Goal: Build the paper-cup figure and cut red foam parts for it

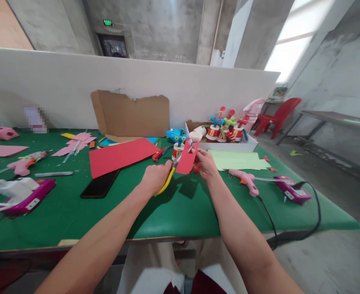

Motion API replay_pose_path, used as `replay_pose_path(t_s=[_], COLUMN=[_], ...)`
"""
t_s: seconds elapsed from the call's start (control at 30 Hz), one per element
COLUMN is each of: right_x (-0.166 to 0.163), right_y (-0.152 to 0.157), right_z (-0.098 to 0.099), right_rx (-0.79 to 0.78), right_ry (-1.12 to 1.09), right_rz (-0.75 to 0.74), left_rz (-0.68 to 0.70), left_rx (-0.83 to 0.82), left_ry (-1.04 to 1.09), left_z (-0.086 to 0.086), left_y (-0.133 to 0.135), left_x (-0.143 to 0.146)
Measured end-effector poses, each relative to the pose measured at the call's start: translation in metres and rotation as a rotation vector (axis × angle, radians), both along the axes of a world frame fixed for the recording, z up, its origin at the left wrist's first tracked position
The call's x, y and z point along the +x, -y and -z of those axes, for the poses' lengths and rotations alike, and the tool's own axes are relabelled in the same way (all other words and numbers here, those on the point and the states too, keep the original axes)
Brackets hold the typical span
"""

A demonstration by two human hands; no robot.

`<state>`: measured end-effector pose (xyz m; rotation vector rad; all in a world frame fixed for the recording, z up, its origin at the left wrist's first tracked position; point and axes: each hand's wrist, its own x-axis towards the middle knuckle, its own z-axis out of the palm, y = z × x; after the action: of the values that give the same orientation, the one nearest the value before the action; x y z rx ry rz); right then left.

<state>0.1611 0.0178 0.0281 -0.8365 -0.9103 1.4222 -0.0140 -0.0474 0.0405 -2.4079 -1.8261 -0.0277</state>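
we have our left hand (155, 178) around the yellow-handled scissors (167, 183) near the middle of the frame, its fingers curled closed at the grip; which finger sits in which loop we can't make out. our right hand (207, 163), just right of centre, pinches the small red paper piece (183, 162) by its right edge, fingers pressed together.

the relation that matters, we judge, is between blades and paper: the scissors' long axis slants from lower left to upper right, and the blades meet the paper's left edge. the paper's own long axis stands steeper, its top leaning right, with a ragged gap near that top. it lies up and right of our left fingers, and left of our right ones, which are directly on it; so the right hand is nearer. whether the edge sits between the blades is too small to see.

the paper is held above the green bench (174, 222), its shadow below. a white-and-red cup (176, 152) stands behind, just left of the paper.
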Motion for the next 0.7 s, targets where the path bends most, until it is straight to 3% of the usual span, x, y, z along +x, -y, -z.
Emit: replay_pose_path(t_s=[0.7], right_x=[0.0009], right_y=[-0.0018], right_z=[0.0005], right_rx=[0.018], right_ry=[0.015], right_rz=[0.009], left_rz=[-0.01], left_rx=[-0.018], left_ry=[-0.015], left_z=[-0.0002], left_y=[-0.0006], left_x=[0.0005])
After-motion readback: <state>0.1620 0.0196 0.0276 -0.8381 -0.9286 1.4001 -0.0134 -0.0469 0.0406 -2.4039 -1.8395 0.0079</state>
